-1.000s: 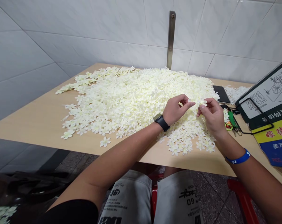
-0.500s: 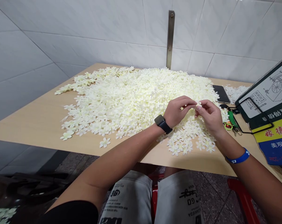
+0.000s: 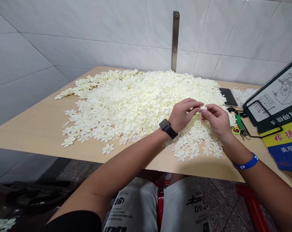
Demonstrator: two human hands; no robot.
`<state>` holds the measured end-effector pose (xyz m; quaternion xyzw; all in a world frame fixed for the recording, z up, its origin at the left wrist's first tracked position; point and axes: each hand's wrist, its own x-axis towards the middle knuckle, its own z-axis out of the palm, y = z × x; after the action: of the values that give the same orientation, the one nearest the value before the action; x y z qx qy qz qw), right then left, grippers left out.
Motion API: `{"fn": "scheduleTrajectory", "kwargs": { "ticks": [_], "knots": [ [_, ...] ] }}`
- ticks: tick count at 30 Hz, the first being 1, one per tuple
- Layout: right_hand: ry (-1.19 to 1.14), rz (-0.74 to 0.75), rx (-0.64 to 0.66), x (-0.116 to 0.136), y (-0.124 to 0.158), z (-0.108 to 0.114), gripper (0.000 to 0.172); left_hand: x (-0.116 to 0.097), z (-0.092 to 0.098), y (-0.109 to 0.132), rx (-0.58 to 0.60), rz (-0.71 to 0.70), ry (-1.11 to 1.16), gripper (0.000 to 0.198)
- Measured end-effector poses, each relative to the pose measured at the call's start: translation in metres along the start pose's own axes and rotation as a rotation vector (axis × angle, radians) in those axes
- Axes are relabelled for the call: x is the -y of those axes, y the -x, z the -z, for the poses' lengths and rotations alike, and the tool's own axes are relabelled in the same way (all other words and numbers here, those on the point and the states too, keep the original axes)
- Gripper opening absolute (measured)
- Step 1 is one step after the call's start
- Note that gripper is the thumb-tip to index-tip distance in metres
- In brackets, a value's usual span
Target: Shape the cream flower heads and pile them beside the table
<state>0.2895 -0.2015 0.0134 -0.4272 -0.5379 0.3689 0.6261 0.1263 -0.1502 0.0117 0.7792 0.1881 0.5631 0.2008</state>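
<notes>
Pinched between my two hands is a small white artificial flower (image 3: 203,107), mostly covered by the fingertips. My left hand (image 3: 186,112), with a black watch on its wrist, grips it from the left between thumb and fingers. From the right, my right hand (image 3: 216,120) closes thumb and fingers on the same flower; a blue band circles that wrist. Both hands hover over the front right of a wide heap of white artificial flowers (image 3: 136,100) on the wooden table (image 3: 32,119). One single flower (image 3: 108,148) lies apart near the front edge.
Beyond the heap on the right lie a dark phone (image 3: 228,97) and small white bits (image 3: 242,95). Keys with a green holder (image 3: 239,122) are beside my right hand. A printed cardboard box (image 3: 281,122) stands at the right edge. A tiled wall (image 3: 87,19) backs the table.
Both hands stay in nearly the same place, with a slight shift of the fingers around the flower. The whole view has moved a little. The heap looks unchanged.
</notes>
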Motion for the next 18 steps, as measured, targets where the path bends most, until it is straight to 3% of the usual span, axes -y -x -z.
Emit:
{"fn": "scheduleTrajectory", "kwargs": {
  "ticks": [8, 18],
  "knots": [
    [0.017, -0.059, -0.035, 0.0017, 0.0016, -0.0029, 0.034, -0.0030, 0.0029, -0.0017, -0.014, 0.036, -0.069, 0.013],
    [0.016, -0.016, -0.042, 0.0001, 0.0001, -0.0010, 0.025, -0.0023, 0.0043, -0.0024, 0.024, 0.067, -0.135, 0.023]
  ]
}}
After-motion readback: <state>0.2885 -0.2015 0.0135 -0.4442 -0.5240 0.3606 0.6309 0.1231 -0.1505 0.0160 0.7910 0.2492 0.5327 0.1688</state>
